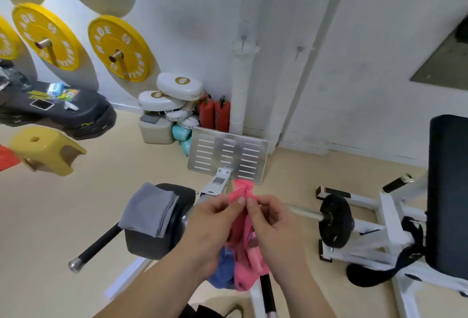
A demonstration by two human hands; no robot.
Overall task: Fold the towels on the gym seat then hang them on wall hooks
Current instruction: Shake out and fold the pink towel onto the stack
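Both my hands hold a pink towel (243, 262) up in front of me. My left hand (215, 226) and my right hand (268, 226) pinch its bunched top edge side by side, and the rest hangs down crumpled. A blue towel (222, 267) lies bunched below and behind the pink one. A grey towel (149, 210) lies folded on the black gym seat (152, 241) to the left. Two wall hooks (243, 38) (299, 49) stick out of the white wall ahead, both bare.
A metal footplate (228, 155) leans at the wall ahead. A white weight machine (387, 216) with a black plate (334, 221) and a black pad (448, 191) stands right. Yellow plates (121, 49) hang on the left wall. A yellow stool (48, 150) is at left.
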